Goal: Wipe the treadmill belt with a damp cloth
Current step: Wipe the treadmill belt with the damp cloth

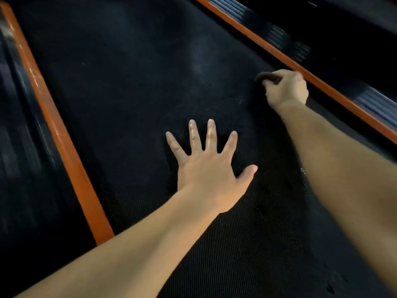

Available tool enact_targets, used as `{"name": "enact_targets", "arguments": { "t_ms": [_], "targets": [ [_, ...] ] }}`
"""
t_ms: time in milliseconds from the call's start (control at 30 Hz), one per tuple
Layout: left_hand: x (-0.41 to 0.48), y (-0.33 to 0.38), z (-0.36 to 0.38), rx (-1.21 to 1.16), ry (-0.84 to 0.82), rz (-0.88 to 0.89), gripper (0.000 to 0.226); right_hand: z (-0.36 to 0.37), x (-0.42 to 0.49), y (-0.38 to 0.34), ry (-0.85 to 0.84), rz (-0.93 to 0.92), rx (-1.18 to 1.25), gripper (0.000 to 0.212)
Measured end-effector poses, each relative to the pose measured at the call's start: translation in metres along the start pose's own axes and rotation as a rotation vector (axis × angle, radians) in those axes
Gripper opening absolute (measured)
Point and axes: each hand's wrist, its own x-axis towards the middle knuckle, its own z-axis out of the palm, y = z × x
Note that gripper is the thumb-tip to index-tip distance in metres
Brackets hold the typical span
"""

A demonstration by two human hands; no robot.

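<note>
Treadmill belt [129, 93]: black, finely textured, running from near to far through the middle, with small specks toward the right. Left orange strip [64, 136] and right orange strip [279, 52]: one along each belt edge. Ribbed side rail [376, 104]: dark, just beyond the right strip. Left hand [208, 168]: released, palm down, fingers spread flat on the belt's centre. Right hand [286, 89]: clenched round the cloth [266, 76], far right, beside the right strip. Cloth: dark, bunched, mostly hidden in the fist, resting on the belt
</note>
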Motion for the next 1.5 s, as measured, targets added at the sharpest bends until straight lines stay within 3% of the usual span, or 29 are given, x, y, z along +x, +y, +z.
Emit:
{"name": "enact_targets", "arguments": {
  "t_ms": [100,167,267,367,533,700,900,1067,1233,1500],
  "targets": [
    [-0.003,0.001,0.0,0.006,0.002,0.004,0.084,-0.015,-0.016,0.011,-0.153,-0.114,-0.02,0.026],
    [-0.003,0.001,-0.002,0.02,-0.014,-0.001,0.084,-0.038,-0.022,0.026,-0.202,-0.084,-0.045,0.023],
    [-0.001,0.003,-0.003,0.026,-0.025,-0.006,0.085,-0.043,-0.009,0.035,-0.058,0.066,-0.036,0.021],
    [-0.001,0.003,-0.002,0.047,-0.014,0.0,0.085,-0.007,0.021,0.005,0.051,0.032,-0.07,0.024],
    [-0.002,0.003,-0.002,0.056,-0.01,0.003,0.085,0.014,0.05,-0.022,0.024,-0.022,-0.091,0.025],
    [-0.002,0.003,-0.003,0.048,-0.008,0.004,0.084,-0.007,0.028,-0.002,-0.173,-0.061,0.036,0.012],
    [-0.001,0.003,-0.002,0.039,-0.003,0.008,0.084,0.031,0.066,-0.033,0.065,-0.077,-0.096,0.027],
    [-0.002,0.003,-0.003,0.032,-0.002,0.01,0.084,0.0,0.036,-0.009,-0.139,-0.118,-0.073,0.019],
    [-0.002,0.002,-0.002,0.035,-0.003,0.017,0.084,0.023,0.067,-0.019,0.053,-0.095,-0.186,0.026],
    [-0.002,0.001,-0.002,0.022,-0.005,0.016,0.084,-0.017,0.046,0.025,0.009,-0.05,-0.303,0.023]
  ]
}}
